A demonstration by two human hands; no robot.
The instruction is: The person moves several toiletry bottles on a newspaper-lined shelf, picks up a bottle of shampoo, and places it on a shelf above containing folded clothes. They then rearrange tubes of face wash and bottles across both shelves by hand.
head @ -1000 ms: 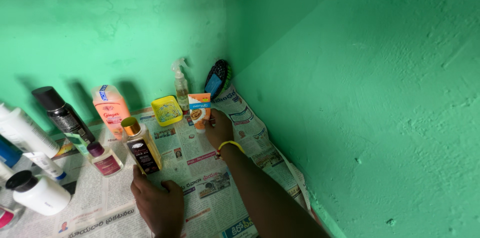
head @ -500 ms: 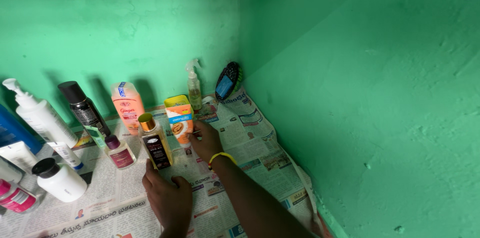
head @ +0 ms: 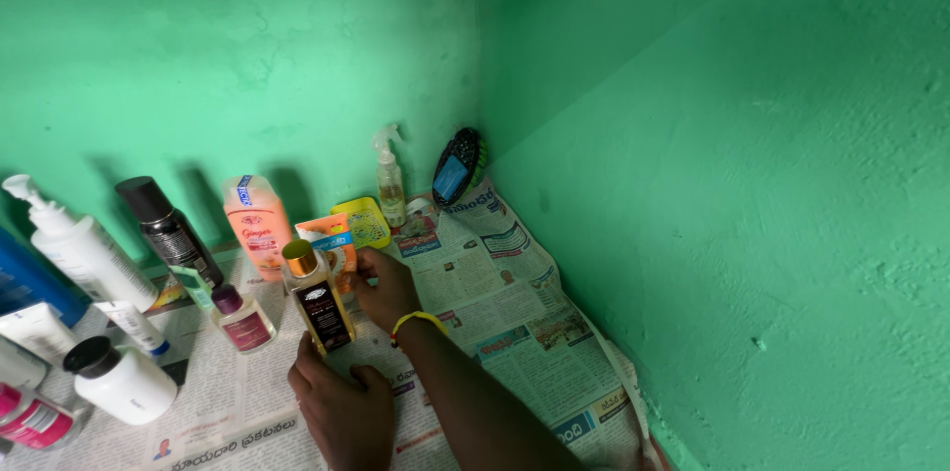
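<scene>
1. Right hand (head: 384,285), yellow band at wrist: fingers curled round one orange tube (head: 330,238), held upright just beyond the fingertips.
2. Left hand (head: 341,410) flat on newspaper (head: 495,283), fingers half spread, gripping nothing; thumb tip at base of one gold-capped dark bottle (head: 315,297).
3. Just left of the right fingers: one peach bottle (head: 259,219), one black spray can (head: 168,230), one small maroon-capped bottle (head: 240,318).
4. Beyond the right fingers: one yellow tub (head: 366,221), one clear spray bottle (head: 390,180), one hairbrush (head: 457,166).
</scene>
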